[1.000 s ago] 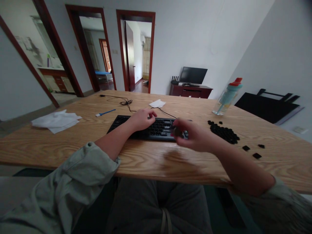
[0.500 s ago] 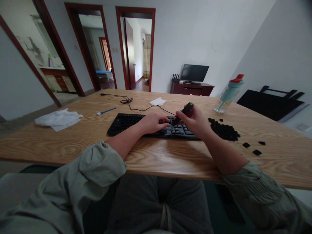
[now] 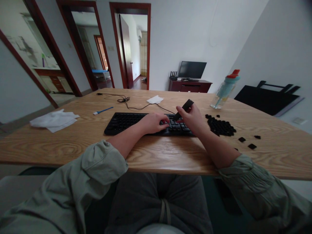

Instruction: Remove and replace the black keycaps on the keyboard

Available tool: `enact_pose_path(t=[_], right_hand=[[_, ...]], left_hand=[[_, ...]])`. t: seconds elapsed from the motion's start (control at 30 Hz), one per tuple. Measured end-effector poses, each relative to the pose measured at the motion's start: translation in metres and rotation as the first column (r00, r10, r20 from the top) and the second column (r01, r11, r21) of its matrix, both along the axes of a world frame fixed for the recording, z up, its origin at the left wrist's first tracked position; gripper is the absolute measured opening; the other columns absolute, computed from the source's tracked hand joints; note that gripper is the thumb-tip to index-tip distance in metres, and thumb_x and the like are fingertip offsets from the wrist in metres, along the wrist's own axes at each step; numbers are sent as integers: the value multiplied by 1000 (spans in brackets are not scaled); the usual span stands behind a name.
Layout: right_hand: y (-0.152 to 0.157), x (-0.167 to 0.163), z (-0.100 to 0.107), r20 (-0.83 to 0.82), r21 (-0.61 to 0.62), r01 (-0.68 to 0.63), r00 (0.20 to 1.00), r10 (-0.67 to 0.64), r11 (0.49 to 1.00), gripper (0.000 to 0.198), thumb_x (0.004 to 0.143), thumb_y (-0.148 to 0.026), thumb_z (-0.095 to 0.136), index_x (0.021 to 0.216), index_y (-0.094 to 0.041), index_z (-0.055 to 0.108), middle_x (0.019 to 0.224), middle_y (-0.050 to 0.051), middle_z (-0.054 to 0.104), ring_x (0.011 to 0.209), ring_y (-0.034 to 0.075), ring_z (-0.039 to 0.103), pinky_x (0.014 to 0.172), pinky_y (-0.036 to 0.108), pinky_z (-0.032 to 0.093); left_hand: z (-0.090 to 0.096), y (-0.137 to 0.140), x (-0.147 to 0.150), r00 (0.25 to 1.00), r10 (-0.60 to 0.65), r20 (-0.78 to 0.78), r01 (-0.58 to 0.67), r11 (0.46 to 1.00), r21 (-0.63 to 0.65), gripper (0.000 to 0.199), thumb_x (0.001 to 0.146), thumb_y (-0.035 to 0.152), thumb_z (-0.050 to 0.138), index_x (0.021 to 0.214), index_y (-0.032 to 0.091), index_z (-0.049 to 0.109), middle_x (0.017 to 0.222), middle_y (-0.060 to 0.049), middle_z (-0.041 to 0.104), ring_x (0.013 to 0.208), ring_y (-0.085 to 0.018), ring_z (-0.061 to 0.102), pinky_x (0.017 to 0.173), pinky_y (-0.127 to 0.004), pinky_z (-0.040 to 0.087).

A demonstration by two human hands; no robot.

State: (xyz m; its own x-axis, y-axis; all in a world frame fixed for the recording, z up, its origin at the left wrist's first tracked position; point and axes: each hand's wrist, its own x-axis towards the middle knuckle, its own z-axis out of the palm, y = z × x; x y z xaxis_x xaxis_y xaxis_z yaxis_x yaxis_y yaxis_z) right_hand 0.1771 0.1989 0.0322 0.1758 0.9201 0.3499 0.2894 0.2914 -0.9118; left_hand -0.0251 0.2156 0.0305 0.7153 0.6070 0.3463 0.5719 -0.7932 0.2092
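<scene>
A black keyboard (image 3: 122, 123) lies across the wooden table in front of me. My left hand (image 3: 154, 123) rests over its middle with curled fingers, thumb and index near each other. Whatever may be between those fingertips is too small and dark to make out. In my right hand (image 3: 193, 118) is a thick black stick-like tool (image 3: 184, 110), slanting down toward the right part of the keyboard. Its lower end is near the keys, beside my left fingertips; contact cannot be told. A heap of black keycaps (image 3: 220, 126) lies right of my right hand.
Several loose keycaps (image 3: 252, 146) lie nearer the right side. A clear bottle with a red lid (image 3: 224, 91) stands behind the heap. White tissues (image 3: 55, 120), a small blue brush (image 3: 103, 110), another tissue (image 3: 155, 99) and the keyboard's cable (image 3: 124, 99) lie around the keyboard.
My right hand has raised and tilted the black tool slightly, its lower end higher over the keyboard. My left hand stays nearly in place. The whole view has shifted a little.
</scene>
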Motion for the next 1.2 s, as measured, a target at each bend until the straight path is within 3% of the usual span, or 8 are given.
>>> enact_pose_path(t=[0.23,0.47,0.67,0.8,0.9,1.03,1.13,1.2], right_hand=[[-1,-2,-4,44,35,-15,999,13,999,34,80,-50,67,95,-25,49,86,4,57,82,24,62,58,36,61],[-19,4,-7,384,110,13,922,-55,994,25,84,-47,58,88,-24,49,76,2,57,74,23,61,63,34,53],[-41,9,-11,540,24,-84,840,58,996,16,85,-39,55,86,-23,54,73,1,61,70,19,60,62,30,47],[-45,18,-13,515,-33,-248,826,229,968,15,82,-35,62,90,-22,57,77,0,65,66,16,59,60,28,47],[-41,27,-4,405,-119,-324,847,344,939,25,81,-40,68,97,-22,61,81,1,69,63,15,62,55,27,48],[-29,33,19,397,-168,-368,824,404,915,30,74,-39,75,96,-20,67,80,2,71,62,15,62,55,28,50],[-18,28,30,386,-179,-412,806,449,893,29,74,-35,76,98,-20,70,79,2,71,63,16,62,57,28,51],[-10,24,30,388,-176,-387,818,425,905,25,77,-34,74,98,-20,72,80,2,72,64,15,62,58,27,51]], left_hand=[[2,-3,7,993,-1,-117,7,999,51,22,91,25,57,101,21,76,96,-5,76,87,-21,69,79,-29,50],[3,-6,10,984,-62,-167,79,992,99,23,91,19,54,84,19,76,92,-7,73,83,-20,67,77,-29,49],[4,-5,9,983,-79,-166,94,992,87,20,90,19,55,87,21,75,93,-4,72,83,-18,66,75,-28,47],[4,-6,7,993,-31,-118,44,993,110,8,87,23,63,89,20,69,93,-4,70,86,-19,64,75,-28,46],[6,-5,8,999,11,-39,-5,990,138,19,83,29,71,98,19,65,103,-6,69,95,-22,63,79,-31,47],[12,2,16,1000,-14,17,12,993,121,40,81,35,75,115,19,61,116,-7,67,109,-23,61,93,-34,48],[15,9,26,998,-50,30,47,995,85,39,84,36,70,118,19,61,117,-8,68,110,-23,62,97,-34,48],[15,13,30,999,-32,24,31,998,57,37,85,34,67,118,18,62,115,-8,70,107,-24,65,94,-34,49]])
